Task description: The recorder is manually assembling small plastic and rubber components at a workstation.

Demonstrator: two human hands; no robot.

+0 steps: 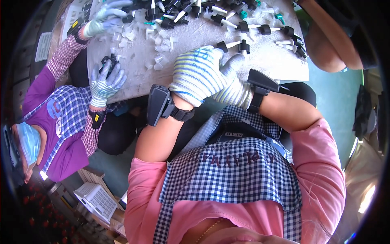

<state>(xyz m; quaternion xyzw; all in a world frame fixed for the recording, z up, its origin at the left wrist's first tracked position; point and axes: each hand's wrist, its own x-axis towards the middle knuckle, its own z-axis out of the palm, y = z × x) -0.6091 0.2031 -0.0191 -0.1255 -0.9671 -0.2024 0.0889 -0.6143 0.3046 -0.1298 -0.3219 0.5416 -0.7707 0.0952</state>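
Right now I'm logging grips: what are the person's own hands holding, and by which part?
Cannot be told: the gloved left hand and right hand are cupped together, hiding anything held.

Both gloved hands are held together at the near edge of the grey table (134, 83), the left hand (197, 75) laid partly over the right hand (233, 85); whether anything is gripped cannot be told. Black-and-white pump parts (243, 44) are scattered just beyond them. At the left, a co-worker's gloved hand (106, 81) is closed on a small black part (109, 61)
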